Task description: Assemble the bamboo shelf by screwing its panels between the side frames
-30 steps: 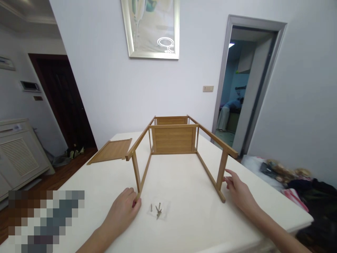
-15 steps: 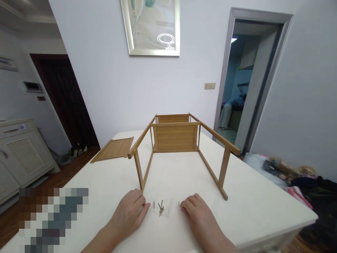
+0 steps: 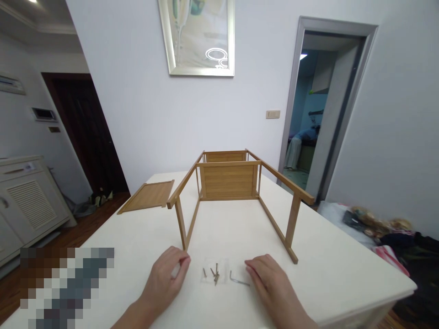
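Note:
A wooden frame [image 3: 229,183] of slats and two panels lies on the white table [image 3: 325,269]. In front of it a few screws [image 3: 213,274] rest on a clear plastic bag, with a small metal hex key [image 3: 237,279] just to their right. My left hand [image 3: 166,279] hovers left of the screws, fingers curled loosely with nothing visible in them. My right hand [image 3: 270,283] rests palm down right of the hex key, fingertips near it, holding nothing.
A loose wooden panel [image 3: 147,196] lies at the table's far left. A white cabinet [image 3: 24,196] and dark door [image 3: 85,132] are at left. An open doorway [image 3: 315,114] is at right, with clutter [image 3: 380,228] beyond the table's right edge.
Both hands left the frame's near legs and came down beside the screws. My right hand slid right and the hex key now shows by it.

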Tool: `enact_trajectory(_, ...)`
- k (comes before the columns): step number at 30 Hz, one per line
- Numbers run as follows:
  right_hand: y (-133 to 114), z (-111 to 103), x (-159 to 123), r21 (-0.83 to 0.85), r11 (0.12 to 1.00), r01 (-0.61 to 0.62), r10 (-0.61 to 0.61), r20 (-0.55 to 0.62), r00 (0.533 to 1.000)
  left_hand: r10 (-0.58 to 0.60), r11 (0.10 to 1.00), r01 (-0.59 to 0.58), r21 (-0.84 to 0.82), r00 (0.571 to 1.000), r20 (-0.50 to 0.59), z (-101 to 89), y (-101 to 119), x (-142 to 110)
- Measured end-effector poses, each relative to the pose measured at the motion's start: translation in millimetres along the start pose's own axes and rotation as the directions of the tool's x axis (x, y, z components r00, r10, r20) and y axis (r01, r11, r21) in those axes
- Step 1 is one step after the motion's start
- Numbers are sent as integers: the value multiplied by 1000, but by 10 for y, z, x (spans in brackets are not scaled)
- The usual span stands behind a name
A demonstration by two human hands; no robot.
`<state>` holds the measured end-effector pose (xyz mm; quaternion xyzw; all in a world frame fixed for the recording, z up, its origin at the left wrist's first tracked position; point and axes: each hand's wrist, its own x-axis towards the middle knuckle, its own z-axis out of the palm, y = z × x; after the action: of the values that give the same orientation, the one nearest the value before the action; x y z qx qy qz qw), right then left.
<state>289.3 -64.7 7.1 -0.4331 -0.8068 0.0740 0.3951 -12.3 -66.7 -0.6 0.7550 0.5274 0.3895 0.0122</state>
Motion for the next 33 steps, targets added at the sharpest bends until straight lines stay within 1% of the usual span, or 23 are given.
enact_trajectory(1, 89, -82, -13, -9, 999, -38, 38, -71, 997, -123, 992, 124, -2, 990, -70, -4, -56, 21)
enact_trajectory(2, 190, -167, -27, -29, 994, -103, 98, -147, 984, -232, 973, 232, -14, 965, -121, -8, -109, 47)
enact_trajectory(3, 299, -251, -40, -58, 983, -176, 159, -226, 961, -312, 950, 310, -36, 939, -144, -11, -157, 77)
enact_trajectory(4, 411, -329, -50, -90, 963, -255, 222, -275, 935, -363, 932, 357, -62, 921, -141, -11, -198, 109)
enact_trajectory(6, 626, -450, -56, -140, 916, -375, 308, -350, 885, -396, 915, 386, -119, 914, -87, 2, -260, 174)
enact_trajectory(7, 719, -489, -51, -148, 897, -416, 346, -351, 870, -392, 913, 382, -146, 919, -44, 13, -282, 201)
enact_trajectory(8, 798, -512, -41, -148, 885, -442, 380, -318, 868, -377, 912, 372, -173, 926, 3, 25, -298, 224)
enact_trajectory(11, 933, -515, 10, -153, 881, -447, 429, -139, 893, -326, 899, 354, -259, 934, 145, 55, -324, 256)
enact_trajectory(13, 947, -497, 50, -174, 880, -443, 435, -83, 897, -326, 881, 369, -298, 927, 183, 57, -327, 253)
enact_trajectory(17, 914, -479, 119, -204, 862, -465, 464, -51, 884, -359, 876, 385, -292, 923, 141, 20, -308, 225)
enact_trajectory(21, 922, -433, 155, -252, 849, -465, 474, -29, 880, -343, 895, 363, -258, 932, 121, -15, -267, 206)
enact_trajectory(26, 931, -330, 125, -387, 825, -412, 425, -56, 903, -366, 909, 370, -189, 929, 60, -4, -200, 191)
enact_trajectory(28, 912, -318, 107, -424, 815, -394, 405, -70, 912, -368, 912, 372, -171, 928, 56, 6, -186, 183)
enact_trajectory(33, 853, -343, 102, -481, 779, -401, 427, -61, 902, -347, 927, 350, -137, 937, 47, 9, -173, 170)
